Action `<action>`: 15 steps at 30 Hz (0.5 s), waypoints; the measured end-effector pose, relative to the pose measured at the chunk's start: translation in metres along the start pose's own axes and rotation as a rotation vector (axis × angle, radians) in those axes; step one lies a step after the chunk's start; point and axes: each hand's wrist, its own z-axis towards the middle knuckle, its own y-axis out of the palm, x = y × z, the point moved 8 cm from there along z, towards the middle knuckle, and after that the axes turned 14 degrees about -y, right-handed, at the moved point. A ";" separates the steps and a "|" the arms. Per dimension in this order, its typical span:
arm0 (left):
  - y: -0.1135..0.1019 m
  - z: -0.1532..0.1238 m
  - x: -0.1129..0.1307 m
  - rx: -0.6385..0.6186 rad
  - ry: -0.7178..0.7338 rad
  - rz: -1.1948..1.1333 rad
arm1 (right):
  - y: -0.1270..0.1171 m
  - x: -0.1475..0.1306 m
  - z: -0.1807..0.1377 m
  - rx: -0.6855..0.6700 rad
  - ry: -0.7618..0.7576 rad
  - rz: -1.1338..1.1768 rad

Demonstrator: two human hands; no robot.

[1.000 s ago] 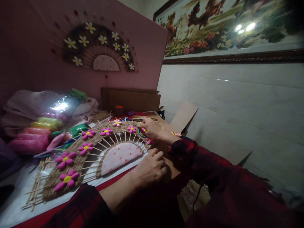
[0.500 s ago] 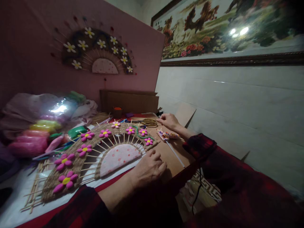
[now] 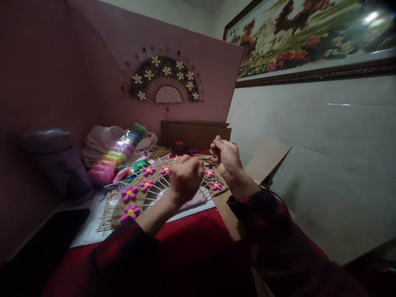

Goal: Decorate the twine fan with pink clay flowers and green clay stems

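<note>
My left hand [image 3: 186, 176] is raised over the middle of a woven fan [image 3: 119, 209], its fingers curled in; whatever they may hold is hidden. To its right, my right hand [image 3: 227, 159] hovers above the fan's right end with thumb and fingers pinched together, and I cannot make out anything between them. The fan is of twine on thin sticks, with pink clay flowers [image 3: 129, 192] that have yellow centres. A green strand [image 3: 214, 180] runs by the flowers at its right end. My left hand partly covers the fan's pale half-round centre [image 3: 196, 201].
A finished-looking fan with white flowers [image 3: 167, 72] hangs on the pink board. Bagged coloured clay [image 3: 116, 153] lies at the left, near a bottle-like container [image 3: 58, 165]. A dark flat object [image 3: 51, 239] lies front left. Cardboard [image 3: 194, 135] stands behind; a framed picture hangs at right.
Both hands have risen from beside the fan to above it, closer together. The left fingers are curled and the right ones pinched. The view has swung left.
</note>
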 end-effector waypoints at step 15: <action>-0.089 0.049 -0.218 -0.541 -0.727 0.857 | -0.051 0.038 -0.012 0.068 -0.564 -0.748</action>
